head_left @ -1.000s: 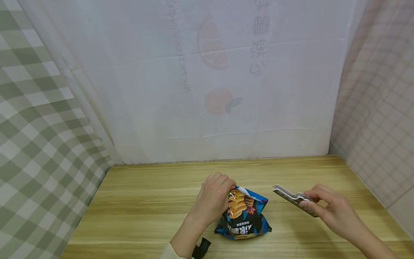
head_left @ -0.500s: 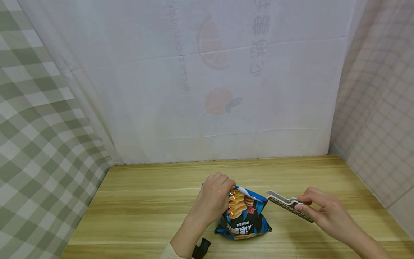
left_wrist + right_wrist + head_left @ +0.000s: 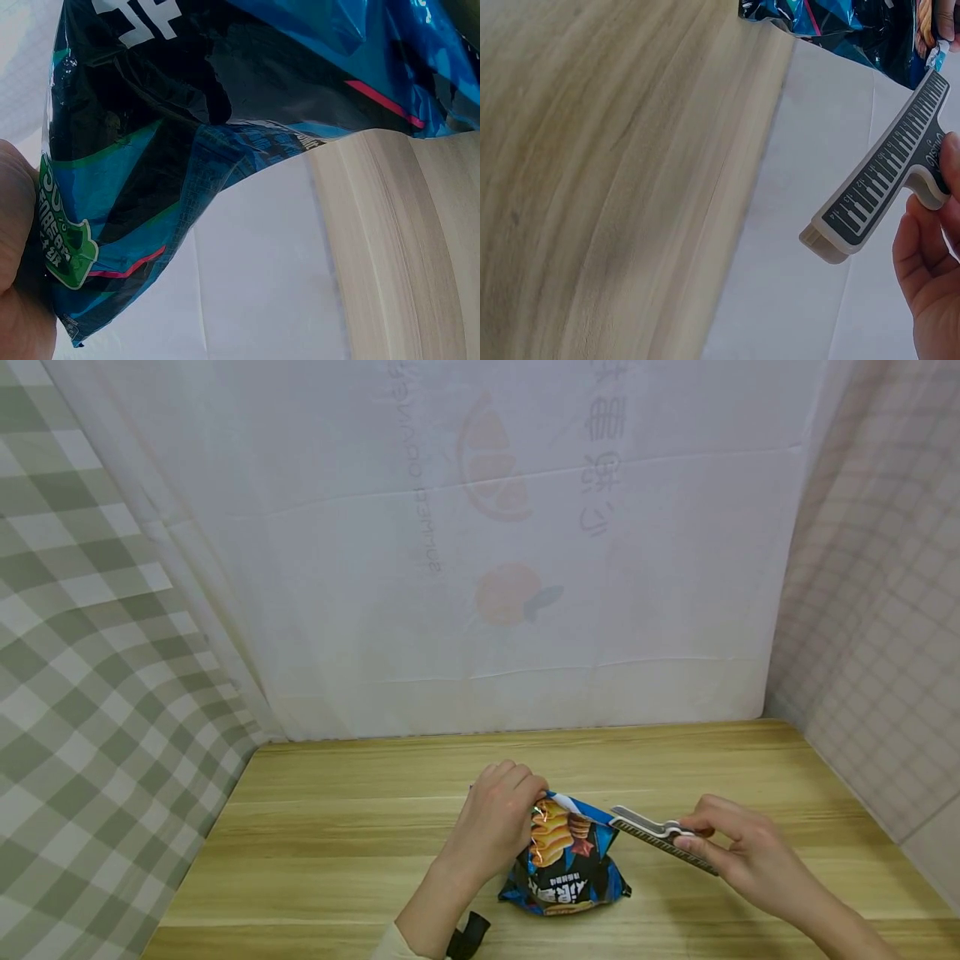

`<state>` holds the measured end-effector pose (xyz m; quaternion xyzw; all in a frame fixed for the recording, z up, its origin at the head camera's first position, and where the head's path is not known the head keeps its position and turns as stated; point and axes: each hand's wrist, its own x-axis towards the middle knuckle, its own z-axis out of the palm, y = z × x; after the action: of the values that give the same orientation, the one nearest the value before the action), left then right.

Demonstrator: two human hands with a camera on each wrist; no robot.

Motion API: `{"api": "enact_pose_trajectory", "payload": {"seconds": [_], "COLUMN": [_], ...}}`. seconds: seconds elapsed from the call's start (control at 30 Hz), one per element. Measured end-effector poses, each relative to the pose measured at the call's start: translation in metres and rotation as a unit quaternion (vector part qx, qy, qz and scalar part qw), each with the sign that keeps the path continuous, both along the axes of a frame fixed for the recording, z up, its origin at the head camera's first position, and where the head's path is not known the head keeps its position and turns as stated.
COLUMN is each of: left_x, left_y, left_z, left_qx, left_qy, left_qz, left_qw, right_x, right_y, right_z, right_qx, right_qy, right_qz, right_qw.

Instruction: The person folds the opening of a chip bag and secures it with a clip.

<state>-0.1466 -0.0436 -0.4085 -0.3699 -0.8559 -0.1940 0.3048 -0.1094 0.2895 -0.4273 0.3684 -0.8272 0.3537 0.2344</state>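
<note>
A blue and black snack bag (image 3: 566,852) with a picture of chips stands on the wooden table. My left hand (image 3: 497,806) grips its folded top edge at the left corner; in the left wrist view part of that hand (image 3: 19,262) shows beside the bag (image 3: 127,195). My right hand (image 3: 750,852) pinches a long grey and white bag clip (image 3: 660,837) by its handle. The clip's far end overlaps the right corner of the bag's top. Piano-key markings run along the clip (image 3: 889,161) in the right wrist view.
A black strap-like object (image 3: 468,935) lies by the left forearm at the front. The wooden table (image 3: 322,843) ends against a white printed sheet (image 3: 360,568). Checked cloth (image 3: 97,635) hangs on the left, and a grid-patterned cloth (image 3: 877,635) on the right.
My right hand has moved left with the bag clip, bringing its end from beside the bag to the top right corner. The left hand and bag stay in place.
</note>
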Motion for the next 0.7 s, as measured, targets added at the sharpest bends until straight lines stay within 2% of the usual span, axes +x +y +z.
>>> {"api": "enact_pose_trajectory", "payload": {"seconds": [0.37, 0.7], "left_x": [0.0005, 0.0000], "left_y": [0.0008, 0.0003], "left_z": [0.0013, 0.0007], "left_qx": [-0.002, -0.002], "left_qy": [-0.004, -0.001], "left_qz": [-0.002, -0.003], "left_qw": [1.0000, 1.0000], "right_x": [-0.0002, -0.0043], "right_y": [-0.0052, -0.0081], "right_z": [0.0021, -0.0003], "right_qx": [0.011, 0.003], "right_qy": [-0.013, 0.001], "right_qz": [-0.017, -0.004], "right_qw": [1.000, 1.000]}}
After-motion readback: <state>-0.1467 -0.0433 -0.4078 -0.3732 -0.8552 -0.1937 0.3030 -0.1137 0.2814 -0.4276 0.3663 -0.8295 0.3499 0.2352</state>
